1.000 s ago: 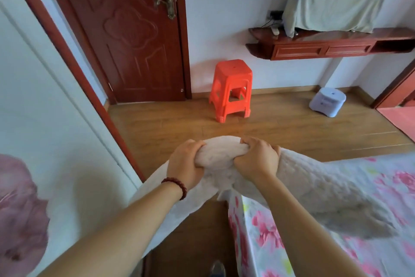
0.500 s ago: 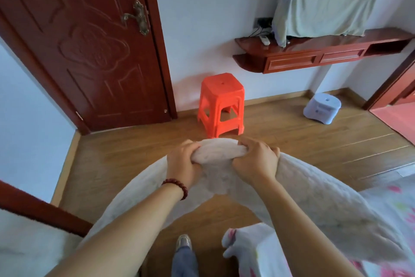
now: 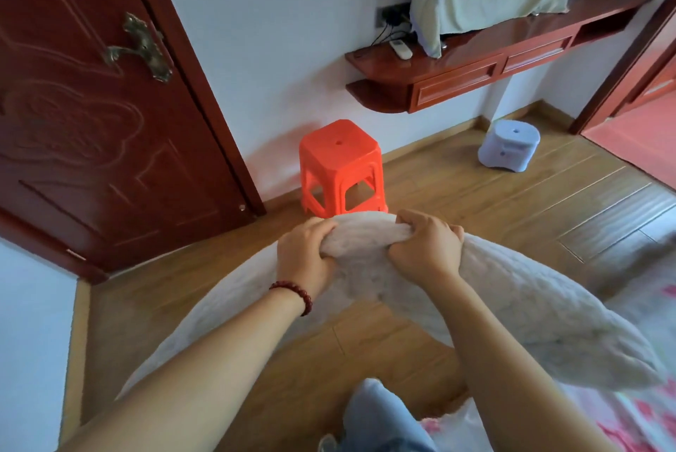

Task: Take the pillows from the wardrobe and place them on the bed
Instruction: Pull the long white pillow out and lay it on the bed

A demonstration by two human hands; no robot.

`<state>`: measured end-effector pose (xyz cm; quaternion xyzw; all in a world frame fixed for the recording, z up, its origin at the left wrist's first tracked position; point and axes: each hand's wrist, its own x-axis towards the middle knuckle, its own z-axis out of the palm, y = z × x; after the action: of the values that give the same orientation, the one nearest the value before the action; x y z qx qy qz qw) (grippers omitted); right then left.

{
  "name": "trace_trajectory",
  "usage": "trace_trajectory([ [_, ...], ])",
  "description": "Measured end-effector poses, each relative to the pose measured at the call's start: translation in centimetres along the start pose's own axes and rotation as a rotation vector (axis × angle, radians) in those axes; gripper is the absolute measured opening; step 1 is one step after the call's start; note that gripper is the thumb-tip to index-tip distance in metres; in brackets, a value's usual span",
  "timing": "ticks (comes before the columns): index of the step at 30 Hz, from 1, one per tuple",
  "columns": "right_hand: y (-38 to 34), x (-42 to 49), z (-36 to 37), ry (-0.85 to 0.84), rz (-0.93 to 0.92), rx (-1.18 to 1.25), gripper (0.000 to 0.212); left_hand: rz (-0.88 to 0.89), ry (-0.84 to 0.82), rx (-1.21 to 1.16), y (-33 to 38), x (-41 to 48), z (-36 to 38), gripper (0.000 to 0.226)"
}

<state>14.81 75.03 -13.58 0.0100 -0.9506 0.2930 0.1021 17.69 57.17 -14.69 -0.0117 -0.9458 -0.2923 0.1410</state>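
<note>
**Two hands grip the pillows above the floor**

Both hands are closed tightly on the bunched top edge of the white pillows (image 3: 512,305). The left hand (image 3: 305,254) clamps the fabric on its left side, and the right hand (image 3: 426,250) clamps it just beside, a little to the right. Between the two hands a short hump of the quilted cloth rises up. A dark red bead bracelet (image 3: 294,296) sits on the left wrist.

From the hands the soft white mass falls down on both sides. One part hangs to the lower left, under the left forearm; the other part spreads to the right, under the right forearm, and its far end reaches over the bed (image 3: 643,411) with the pink flower sheet at the lower right corner. I cannot tell if this is one pillow or two, because the shapes join at the grip.

The pillows are held in the air over the wooden floor (image 3: 457,188), not resting on it. Just behind the hands stands an orange plastic stool (image 3: 340,166), near the white wall. A dark red door (image 3: 91,122) is at the left, and a red wall shelf (image 3: 475,67) is at the upper right. A small pale blue stool (image 3: 508,146) stands on the floor below the shelf.
</note>
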Motion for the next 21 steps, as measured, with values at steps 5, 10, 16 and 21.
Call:
trace_trajectory([
  [5, 3.2, 6.8, 0.6, 0.029, 0.101, -0.005, 0.006, 0.126, -0.118, 0.146, 0.8, 8.5, 3.7, 0.032],
  [10, 8.9, 15.4, 0.3, 0.031, 0.227, 0.001, 0.007, 0.233, -0.197, 0.190, 3.3, 18.6, 10.6, 0.035],
  [16, 16.7, 23.0, -2.9, 0.080, 0.355, 0.005, 0.007, 0.362, -0.288, 0.107, 9.4, 27.9, 18.2, 0.035],
  [21, 23.1, 28.1, -6.8, 0.146, 0.405, -0.035, 0.004, 0.428, -0.383, 0.016, 15.4, 34.3, 24.8, 0.033],
])
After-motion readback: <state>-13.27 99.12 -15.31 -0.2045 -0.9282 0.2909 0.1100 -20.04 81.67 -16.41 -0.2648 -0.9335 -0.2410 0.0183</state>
